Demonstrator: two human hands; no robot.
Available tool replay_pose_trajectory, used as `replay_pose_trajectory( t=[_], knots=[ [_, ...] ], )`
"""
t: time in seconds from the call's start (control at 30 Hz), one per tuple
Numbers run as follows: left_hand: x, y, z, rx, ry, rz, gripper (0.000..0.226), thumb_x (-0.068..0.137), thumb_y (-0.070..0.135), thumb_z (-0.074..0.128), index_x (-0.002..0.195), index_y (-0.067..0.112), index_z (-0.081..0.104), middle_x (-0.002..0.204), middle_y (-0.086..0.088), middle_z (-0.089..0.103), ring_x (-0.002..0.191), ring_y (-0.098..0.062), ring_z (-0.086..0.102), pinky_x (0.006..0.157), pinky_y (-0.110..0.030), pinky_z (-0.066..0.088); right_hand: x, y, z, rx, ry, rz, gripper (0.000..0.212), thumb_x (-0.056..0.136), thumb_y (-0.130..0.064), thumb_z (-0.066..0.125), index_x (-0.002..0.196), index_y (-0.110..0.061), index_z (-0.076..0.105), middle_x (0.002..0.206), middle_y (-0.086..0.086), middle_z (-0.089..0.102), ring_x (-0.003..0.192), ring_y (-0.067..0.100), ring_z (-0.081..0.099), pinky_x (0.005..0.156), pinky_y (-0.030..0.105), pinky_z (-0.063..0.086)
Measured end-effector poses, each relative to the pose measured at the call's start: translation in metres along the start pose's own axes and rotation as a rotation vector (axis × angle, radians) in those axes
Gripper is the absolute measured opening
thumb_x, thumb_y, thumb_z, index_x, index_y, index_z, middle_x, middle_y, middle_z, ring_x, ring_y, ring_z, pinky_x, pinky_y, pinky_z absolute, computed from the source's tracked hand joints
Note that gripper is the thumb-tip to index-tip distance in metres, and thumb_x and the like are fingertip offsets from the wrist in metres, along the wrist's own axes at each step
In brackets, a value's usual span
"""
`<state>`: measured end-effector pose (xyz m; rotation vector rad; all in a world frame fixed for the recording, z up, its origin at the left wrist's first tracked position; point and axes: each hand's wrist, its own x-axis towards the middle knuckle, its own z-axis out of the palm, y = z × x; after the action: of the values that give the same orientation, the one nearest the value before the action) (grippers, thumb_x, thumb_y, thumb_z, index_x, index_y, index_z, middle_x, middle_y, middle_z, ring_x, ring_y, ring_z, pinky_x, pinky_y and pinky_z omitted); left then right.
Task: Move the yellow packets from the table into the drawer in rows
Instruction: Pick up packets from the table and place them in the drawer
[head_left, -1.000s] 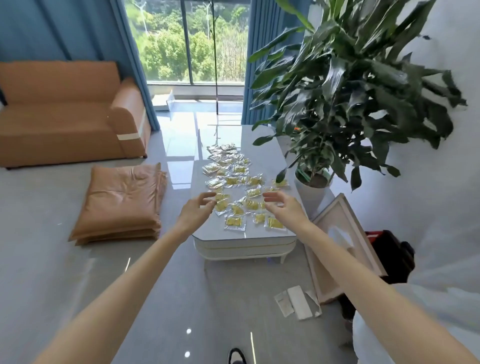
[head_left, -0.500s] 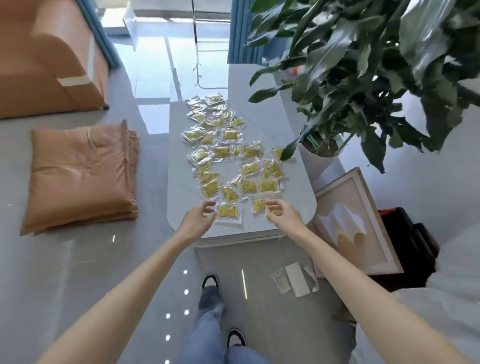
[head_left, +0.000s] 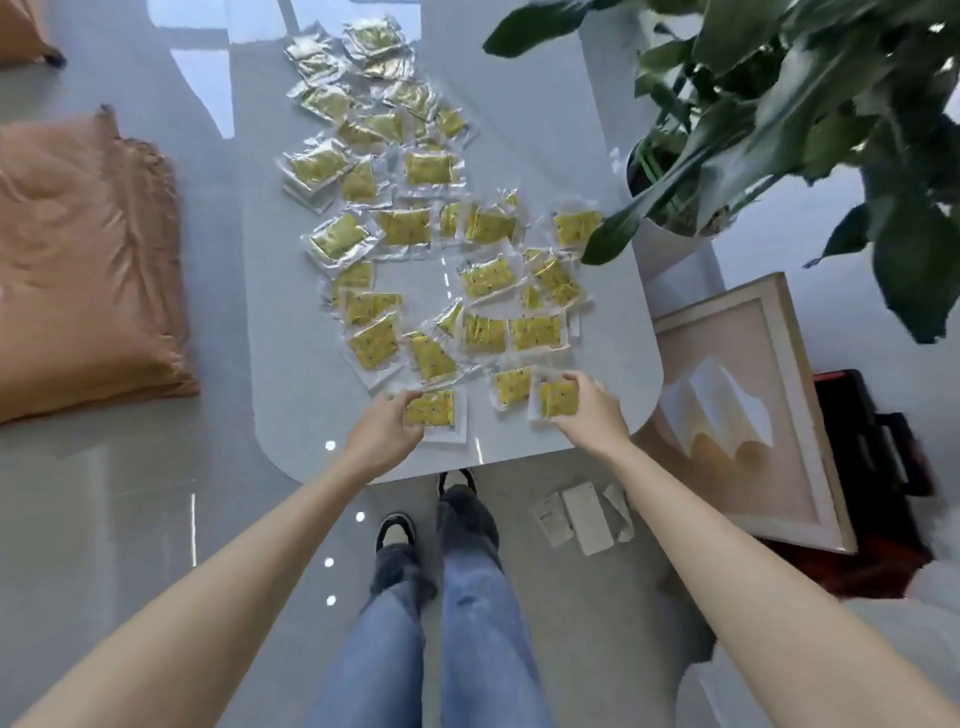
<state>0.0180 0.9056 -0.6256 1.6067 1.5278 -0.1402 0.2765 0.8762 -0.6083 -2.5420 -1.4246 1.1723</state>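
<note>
Tabletop (head_left: 582, 135): pale grey and glossy with rounded corners, seen from straight above. You stand at its near edge.
Yellow packets (head_left: 488, 278): dozens of clear-wrapped yellow packets lie scattered on the tabletop. They overlap loosely from its far edge to its near edge, around a bare patch at its middle.
Left grip (head_left: 382, 434): your bare left hand reaches over the tabletop's near edge. Its thumb and fingers are curled round the left side of one packet, clamped on it.
Left packet (head_left: 430, 409): the packet closest to the tabletop's near edge, roughly level. You cannot tell whether it has left the tabletop.
Right grip (head_left: 587, 410): your bare right hand is above the tabletop's near right corner. It is clamped on another packet, with the fingers over the top edge and the thumb below.
Right packet (head_left: 558, 399): by the tabletop's near right corner, just beside a neighbouring packet. You cannot tell whether it is lifted.
Potted plant (head_left: 670, 244): a white pot stands at the tabletop's right side. Its broad dark green leaves spread over the tabletop's far right part, and one leaf tip covers the edge of a packet.
Framed picture (head_left: 727, 405): lies on the floor off the tabletop's near right corner.
Dark case (head_left: 872, 493): black and red, further right of the tabletop, past the picture.
Cushion (head_left: 88, 270): orange-brown, on the floor off the tabletop's left side.
Paper slips (head_left: 587, 512): on the floor just short of the tabletop's near right corner.
Legs (head_left: 467, 623): in blue jeans and dark shoes, with the toes at the tabletop's near edge.
</note>
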Motion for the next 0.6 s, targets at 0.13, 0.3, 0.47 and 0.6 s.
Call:
replay_pose_trajectory(
  t=[0.13,0.3,0.47,0.6],
  knots=[
    [0.038,-0.021,0.028,0.088,-0.035,0.004,0.057,0.090,0.022,0.054,0.144,0.024,0.036,0.144,-0.005,0.040,0.128,-0.025,0.042,0.099,-0.037,0.040,0.046,0.017,0.014,-0.166,-0.023,-0.018,0.068,0.084,-0.006,0.066,0.143,-0.016,0.035,0.146,0.007,0.040,0.134,0.028,0.034,0.102,0.040,0.039],
    [0.068,-0.036,0.053,0.270,-0.006,-0.001,0.067,0.086,0.028,0.062,0.146,0.025,0.032,0.151,-0.005,0.029,0.136,-0.027,0.031,0.103,-0.039,0.037,0.085,0.043,0.037,-0.333,-0.064,-0.038,0.078,0.083,-0.014,0.073,0.147,-0.015,0.028,0.150,0.006,0.036,0.136,0.027,0.033,0.104,0.039,0.039],
    [0.082,-0.040,0.069,0.399,0.028,-0.001,0.075,0.084,0.035,0.064,0.148,0.031,0.025,0.151,-0.008,0.023,0.137,-0.028,0.026,0.105,-0.040,0.035,0.106,0.056,0.048,-0.441,-0.068,-0.062,0.088,0.081,-0.019,0.075,0.149,-0.012,0.019,0.149,0.010,0.034,0.135,0.029,0.031,0.106,0.037,0.036],
    [0.091,-0.040,0.078,0.477,0.049,-0.013,0.080,0.083,0.036,0.064,0.148,0.035,0.019,0.145,-0.008,0.027,0.132,-0.027,0.030,0.101,-0.036,0.033,0.116,0.058,0.055,-0.567,-0.044,-0.123,0.083,0.080,-0.028,0.075,0.145,-0.010,0.026,0.141,0.014,0.039,0.128,0.030,0.035,0.102,0.035,0.037]
  ],
)
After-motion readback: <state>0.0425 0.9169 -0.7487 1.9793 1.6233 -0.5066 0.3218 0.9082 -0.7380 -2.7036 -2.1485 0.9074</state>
